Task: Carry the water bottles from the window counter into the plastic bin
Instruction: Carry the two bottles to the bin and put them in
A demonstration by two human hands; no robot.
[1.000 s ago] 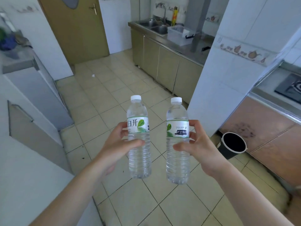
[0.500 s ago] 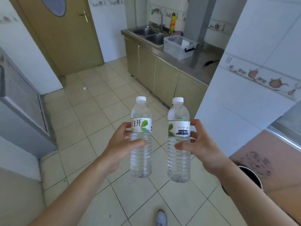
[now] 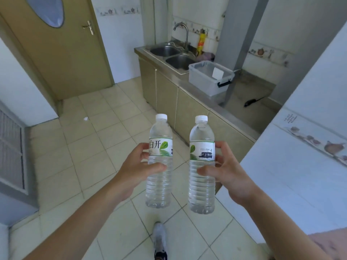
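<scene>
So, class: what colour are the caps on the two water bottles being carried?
White, on both the left bottle's cap and the right bottle's cap, seen in the head view.

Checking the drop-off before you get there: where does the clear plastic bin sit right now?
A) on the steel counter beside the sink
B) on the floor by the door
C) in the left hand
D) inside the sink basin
A: the plastic bin stands on the steel counter just beside the sink, lid off.
</scene>
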